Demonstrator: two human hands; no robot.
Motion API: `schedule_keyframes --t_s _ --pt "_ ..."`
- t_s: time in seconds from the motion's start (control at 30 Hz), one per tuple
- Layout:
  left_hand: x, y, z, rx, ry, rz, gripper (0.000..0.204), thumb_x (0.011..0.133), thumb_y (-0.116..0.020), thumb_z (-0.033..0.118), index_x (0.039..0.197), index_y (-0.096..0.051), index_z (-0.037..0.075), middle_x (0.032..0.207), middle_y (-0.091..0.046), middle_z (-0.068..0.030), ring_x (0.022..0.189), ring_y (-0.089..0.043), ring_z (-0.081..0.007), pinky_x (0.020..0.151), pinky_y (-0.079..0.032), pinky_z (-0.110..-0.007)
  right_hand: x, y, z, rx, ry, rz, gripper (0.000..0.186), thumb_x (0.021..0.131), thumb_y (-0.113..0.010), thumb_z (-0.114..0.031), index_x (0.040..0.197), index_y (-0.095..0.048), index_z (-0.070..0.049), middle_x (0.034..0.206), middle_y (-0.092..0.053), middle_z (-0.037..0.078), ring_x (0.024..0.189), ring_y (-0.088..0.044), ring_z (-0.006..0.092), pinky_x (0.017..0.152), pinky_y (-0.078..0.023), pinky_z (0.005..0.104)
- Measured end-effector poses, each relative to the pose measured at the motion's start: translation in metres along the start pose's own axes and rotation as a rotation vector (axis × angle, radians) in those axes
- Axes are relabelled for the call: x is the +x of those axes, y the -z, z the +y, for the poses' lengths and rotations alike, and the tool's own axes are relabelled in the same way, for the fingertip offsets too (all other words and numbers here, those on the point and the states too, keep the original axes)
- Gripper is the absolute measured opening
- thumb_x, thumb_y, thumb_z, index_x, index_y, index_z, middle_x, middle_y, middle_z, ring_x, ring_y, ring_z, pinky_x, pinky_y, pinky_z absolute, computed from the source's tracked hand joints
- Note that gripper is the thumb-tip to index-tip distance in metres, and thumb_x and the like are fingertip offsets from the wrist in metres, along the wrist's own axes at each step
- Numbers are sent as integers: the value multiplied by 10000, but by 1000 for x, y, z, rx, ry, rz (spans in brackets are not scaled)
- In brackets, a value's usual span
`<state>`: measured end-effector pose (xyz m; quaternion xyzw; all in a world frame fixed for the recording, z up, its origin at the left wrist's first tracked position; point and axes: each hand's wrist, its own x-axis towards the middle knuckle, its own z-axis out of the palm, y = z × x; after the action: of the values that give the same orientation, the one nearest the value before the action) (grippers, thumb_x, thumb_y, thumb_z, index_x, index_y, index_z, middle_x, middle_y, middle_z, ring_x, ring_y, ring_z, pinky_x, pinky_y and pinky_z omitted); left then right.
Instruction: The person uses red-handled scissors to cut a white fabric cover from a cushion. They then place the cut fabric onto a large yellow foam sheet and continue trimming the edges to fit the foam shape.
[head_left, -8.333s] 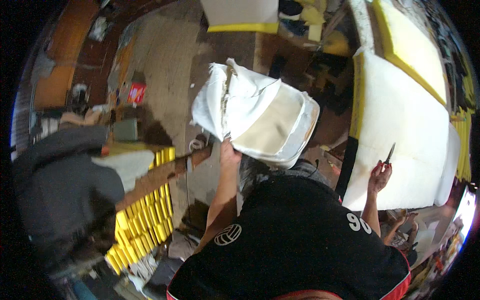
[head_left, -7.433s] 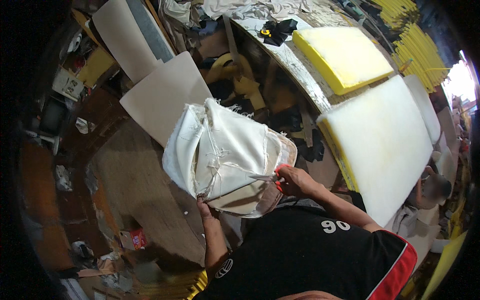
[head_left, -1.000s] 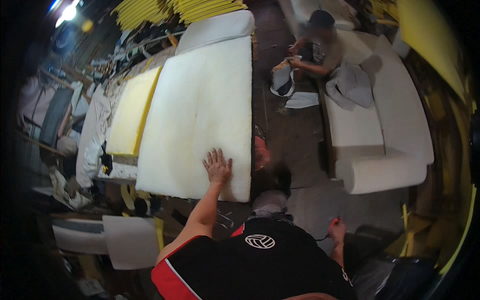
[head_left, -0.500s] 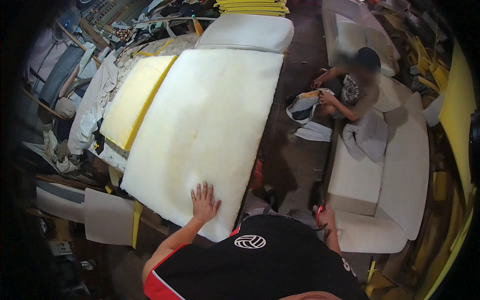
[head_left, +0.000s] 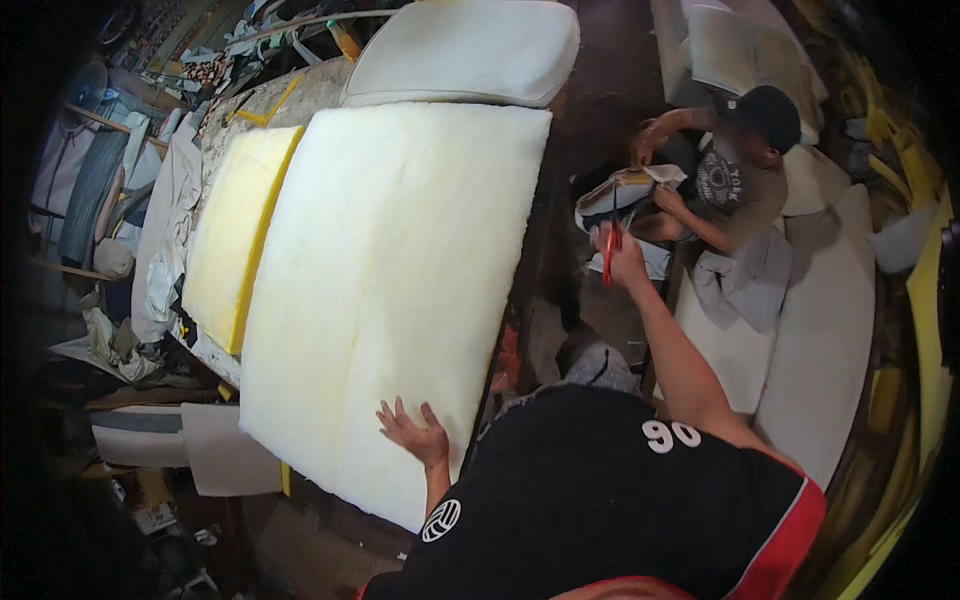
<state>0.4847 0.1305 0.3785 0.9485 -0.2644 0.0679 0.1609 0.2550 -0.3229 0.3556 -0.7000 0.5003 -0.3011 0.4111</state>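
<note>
One left hand (head_left: 418,435), fingers spread, is showing over the near end of a large white padded slab (head_left: 390,260), contact being impossible to tell; one right hand (head_left: 626,258) is gripping red-handled scissors (head_left: 609,262), blades pointing up, right of the slab. The slab is lying before the person, a yellow-sided foam slab (head_left: 235,225) resting on the desk (head_left: 322,85) to its left, a pale cushion (head_left: 465,55) sitting beyond its far edge.

On the near black shirt (head_left: 580,500) I see a white number (head_left: 671,435) at right and a white ball emblem (head_left: 441,520) at left. Far right, I make out pale lettering (head_left: 715,182) across a co-worker's shirt (head_left: 752,208).
</note>
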Motion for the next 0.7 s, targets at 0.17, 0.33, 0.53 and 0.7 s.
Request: schedule_keyframes --t_s 0.17,0.33,0.53,0.7 --pt "57 -29 81 80 305 -145 765 965 -474 554 1529 -293 71 1583 -210 -271 1465 -158 -477 1131 -131 -675 181 -33 -4 516 -302 -1 270 950 -662 -356 1021 -621 -98 821 -628 8 719 -603 99 608 -484 296" --pt "82 -41 114 254 425 -286 820 946 -476 585 1557 -237 93 1605 -155 -259 1475 -132 -468 1130 -120 -679 334 -55 14 696 -384 169 529 869 -652 -632 906 -601 -107 703 -560 -7 612 -532 132 576 -431 323" --pt "86 -38 115 266 491 -350 831 937 -493 583 1559 -238 96 1612 -143 -248 1482 -117 -454 1136 -118 -671 441 -67 17 601 -648 195 875 789 -566 -809 1263 -562 -74 1114 -582 85 1027 -512 217 962 -395 440" --pt "90 -38 123 255 529 -316 816 936 -498 576 1552 -263 95 1617 -140 -233 1484 -120 -443 1147 -116 -654 492 -81 37 699 -667 -53 1186 707 -559 -864 1531 -275 -59 1563 -301 158 1429 -284 313 1155 -205 523"
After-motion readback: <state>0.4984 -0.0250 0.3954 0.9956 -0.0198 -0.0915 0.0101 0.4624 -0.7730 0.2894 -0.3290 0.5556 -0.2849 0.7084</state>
